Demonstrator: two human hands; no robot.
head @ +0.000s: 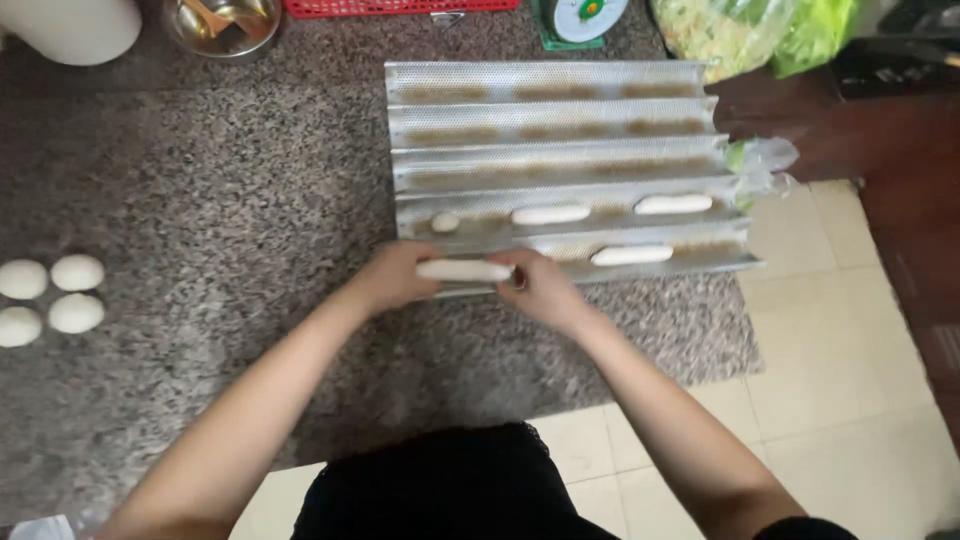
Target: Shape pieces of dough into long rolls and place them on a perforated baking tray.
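Soft even light, slight blur, faint shadows

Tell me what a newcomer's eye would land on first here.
First, the left hand and right hand holding a dough stick at the near edge of the corrugated metal baking tray. Then the four dough balls at the granite counter's left edge.

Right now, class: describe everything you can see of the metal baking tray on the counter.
The tray is silvery perforated metal, pressed into five long parallel channels, with brownish residue along them. It lies flat on the speckled stone counter, its right end overhanging the edge. Three shaped dough sticks and one small dough lump rest in the two nearest channels. At the front channel, the left hand and right hand hold another dough stick by its ends.
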